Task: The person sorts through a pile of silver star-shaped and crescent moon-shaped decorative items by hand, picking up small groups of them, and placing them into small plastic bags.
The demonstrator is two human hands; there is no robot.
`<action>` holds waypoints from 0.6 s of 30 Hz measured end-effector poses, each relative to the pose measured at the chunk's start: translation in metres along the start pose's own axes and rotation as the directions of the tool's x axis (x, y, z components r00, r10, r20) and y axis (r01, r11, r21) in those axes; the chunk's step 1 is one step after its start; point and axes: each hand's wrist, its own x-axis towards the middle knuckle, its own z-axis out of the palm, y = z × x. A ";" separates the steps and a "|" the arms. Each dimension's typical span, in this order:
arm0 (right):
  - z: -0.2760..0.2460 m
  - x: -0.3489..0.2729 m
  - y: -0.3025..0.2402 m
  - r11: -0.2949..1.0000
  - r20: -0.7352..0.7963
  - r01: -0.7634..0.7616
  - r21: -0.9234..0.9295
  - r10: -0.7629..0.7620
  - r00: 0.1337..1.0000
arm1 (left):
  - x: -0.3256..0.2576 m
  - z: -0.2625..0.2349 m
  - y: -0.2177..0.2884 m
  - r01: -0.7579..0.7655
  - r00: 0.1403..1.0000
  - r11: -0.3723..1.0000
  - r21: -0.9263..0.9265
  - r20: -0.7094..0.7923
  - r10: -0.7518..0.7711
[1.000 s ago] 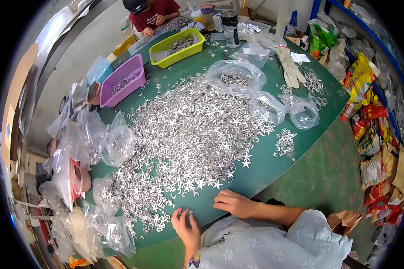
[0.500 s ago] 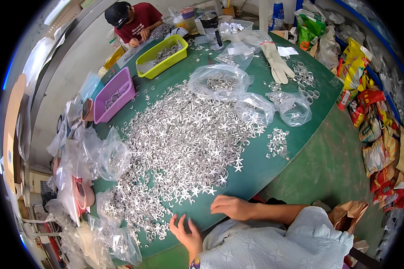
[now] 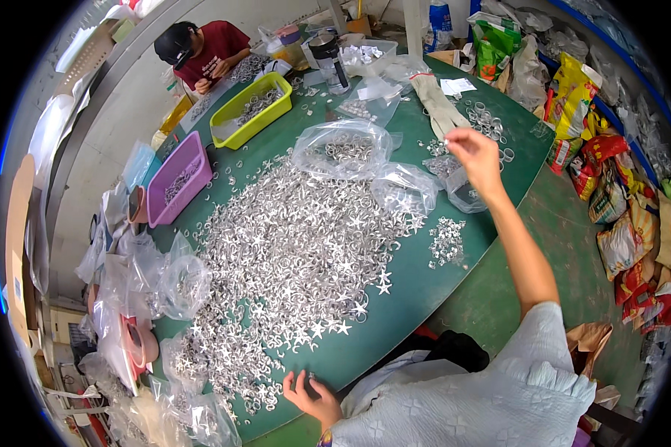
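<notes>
1. Small bright piece (image 3: 446, 141): pinched in the right hand's (image 3: 476, 158) fingertips, by the pale glove (image 3: 431, 97). Likely light, stiff, slick; best taken by its edges.
2. Left hand (image 3: 314, 398): fingers loosely bent (cannot tell if holding anything), near silvery heap (image 3: 298, 246).
3. Green table (image 3: 388, 316) beneath heap.

Pale blue top (image 3: 455, 395), clover-like motifs (image 3: 455, 424), ruffled edge (image 3: 583, 392).

Workshop with heaped silvery pieces (image 3: 298, 246)
</notes>
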 end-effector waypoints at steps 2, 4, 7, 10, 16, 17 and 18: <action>0.000 0.029 0.019 0.994 0.023 0.002 -0.109 0.000 1.000 | -0.002 0.005 0.000 -0.009 0.999 1.000 -0.003 -0.050 0.009; 0.001 0.047 0.041 0.962 0.111 -0.032 -0.271 0.064 0.992 | 0.000 0.008 0.001 -0.015 0.999 1.000 0.002 -0.050 0.015; 0.001 0.063 0.074 0.932 0.208 -0.147 -0.330 0.224 0.952 | 0.001 0.011 0.000 -0.024 0.998 1.000 -0.013 -0.056 0.023; -0.010 0.070 0.074 0.924 0.231 -0.131 -0.359 0.224 0.947 | 0.002 0.012 -0.003 -0.018 0.998 1.000 -0.020 -0.058 0.017; -0.049 0.037 -0.007 0.798 0.220 0.003 -0.602 0.162 0.962 | 0.000 0.011 -0.005 -0.008 0.998 1.000 -0.023 -0.064 0.007; -0.052 0.027 -0.026 0.758 0.231 -0.057 -0.650 0.267 0.936 | -0.001 0.009 -0.007 -0.016 0.998 1.000 -0.018 -0.068 0.015; -0.052 0.016 -0.038 0.710 0.234 -0.110 -0.695 0.368 0.900 | -0.002 0.009 -0.007 -0.009 0.997 1.000 -0.019 -0.074 0.008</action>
